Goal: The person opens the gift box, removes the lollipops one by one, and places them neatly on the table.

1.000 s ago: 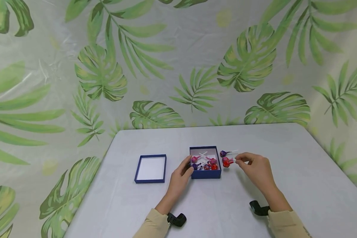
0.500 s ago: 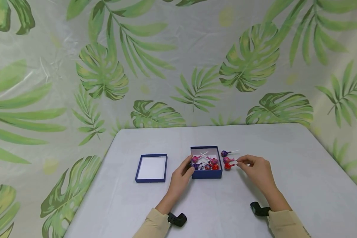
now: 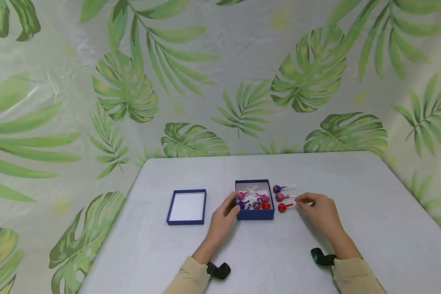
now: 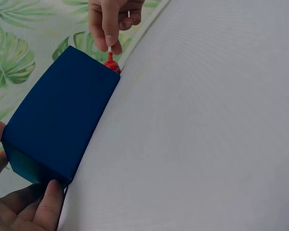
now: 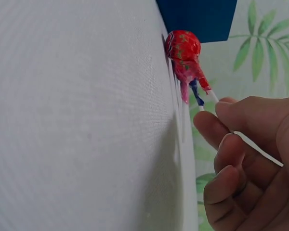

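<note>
While left hand [image 3: 221,219] grips a box [image 3: 255,215] of lollipops [image 3: 256,206], right hand [image 3: 322,210] pinches another's stick [image 5: 212,95].

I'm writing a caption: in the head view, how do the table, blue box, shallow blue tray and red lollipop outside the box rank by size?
Table
Blue box and shallow blue tray: too alike to rank
Red lollipop

pale backdrop sheet [image 3: 198,102] printed with green monstera and palm leaves, faint glossy reflections, white-covered table [image 3: 132,253] before it
</note>
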Available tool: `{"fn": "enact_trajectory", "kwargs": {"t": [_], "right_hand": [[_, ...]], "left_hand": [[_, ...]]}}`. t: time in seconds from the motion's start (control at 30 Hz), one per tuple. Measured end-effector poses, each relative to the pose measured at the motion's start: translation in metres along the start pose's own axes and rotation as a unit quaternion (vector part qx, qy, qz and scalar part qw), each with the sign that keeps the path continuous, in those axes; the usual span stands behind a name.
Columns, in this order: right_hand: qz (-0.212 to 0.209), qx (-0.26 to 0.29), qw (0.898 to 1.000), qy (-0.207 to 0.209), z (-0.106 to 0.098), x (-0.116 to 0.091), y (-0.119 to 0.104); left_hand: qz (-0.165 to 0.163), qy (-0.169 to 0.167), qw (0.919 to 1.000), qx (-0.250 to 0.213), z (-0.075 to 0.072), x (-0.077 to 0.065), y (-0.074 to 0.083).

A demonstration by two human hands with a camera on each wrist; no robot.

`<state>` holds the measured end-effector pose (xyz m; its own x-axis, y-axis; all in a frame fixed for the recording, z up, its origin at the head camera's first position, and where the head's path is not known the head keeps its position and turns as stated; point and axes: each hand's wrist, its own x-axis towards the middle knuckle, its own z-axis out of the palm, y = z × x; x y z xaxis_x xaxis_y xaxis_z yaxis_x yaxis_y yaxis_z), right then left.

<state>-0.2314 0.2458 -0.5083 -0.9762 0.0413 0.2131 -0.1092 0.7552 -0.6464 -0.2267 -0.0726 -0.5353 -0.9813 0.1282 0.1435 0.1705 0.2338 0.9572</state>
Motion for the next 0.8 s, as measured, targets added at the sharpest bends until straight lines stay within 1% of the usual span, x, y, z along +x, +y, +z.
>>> {"fn": "enact_trajectory", "kwargs": {"t": [0.13, 0.5, 0.73, 0.8], "right_hand": [[-0.004, -0.014, 1.000, -0.004, 0.0007, 0.0007, 0.0024], [-0.013, -0.020, 1.000, -0.011, 0.0001, 0.0034, 0.0019], [0.004, -0.025, 0.999, -0.034, -0.0023, 0.0028, -0.0017], [0.007, -0.028, 0.999, -0.042, -0.0027, 0.0036, -0.0019]], "left_hand": [[0.001, 0.003, 1.0000, -0.003, 0.0002, 0.0000, -0.0006], [-0.006, 0.002, 0.9999, -0.010, 0.0008, 0.0021, -0.0018], [0.013, -0.003, 0.9998, -0.016, -0.0012, 0.0014, 0.0004], [0.010, -0.006, 0.9998, -0.014, -0.0015, 0.0014, 0.0000]]}}
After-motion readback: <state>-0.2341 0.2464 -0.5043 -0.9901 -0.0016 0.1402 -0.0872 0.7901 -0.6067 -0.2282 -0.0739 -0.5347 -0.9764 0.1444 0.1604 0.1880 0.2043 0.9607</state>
